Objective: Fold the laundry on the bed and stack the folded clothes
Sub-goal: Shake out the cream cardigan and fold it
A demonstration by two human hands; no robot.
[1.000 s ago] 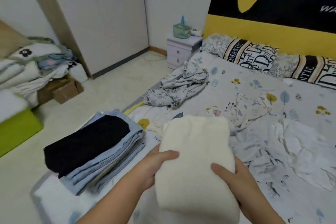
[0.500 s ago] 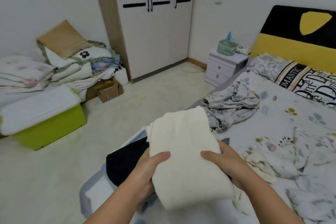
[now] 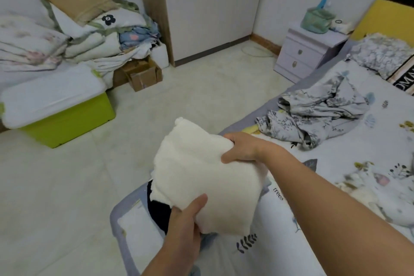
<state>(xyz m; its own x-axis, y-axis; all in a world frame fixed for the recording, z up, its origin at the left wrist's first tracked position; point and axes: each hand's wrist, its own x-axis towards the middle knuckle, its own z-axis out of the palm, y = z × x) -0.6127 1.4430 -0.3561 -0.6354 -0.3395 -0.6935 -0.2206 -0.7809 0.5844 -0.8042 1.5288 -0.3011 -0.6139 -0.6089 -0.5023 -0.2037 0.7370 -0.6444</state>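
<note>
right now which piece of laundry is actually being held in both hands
The cream folded garment: the left hand and right hand grip its edges. The grey floral garment lies crumpled on the bed, untouched, and the black garment sits underneath.

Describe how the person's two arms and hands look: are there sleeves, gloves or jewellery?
Both forearms are bare up to the picture's edge, with no sleeve showing. The left hand and the right hand wear no gloves, and I see no ring, watch or bracelet on either wrist. No markings show.
</note>
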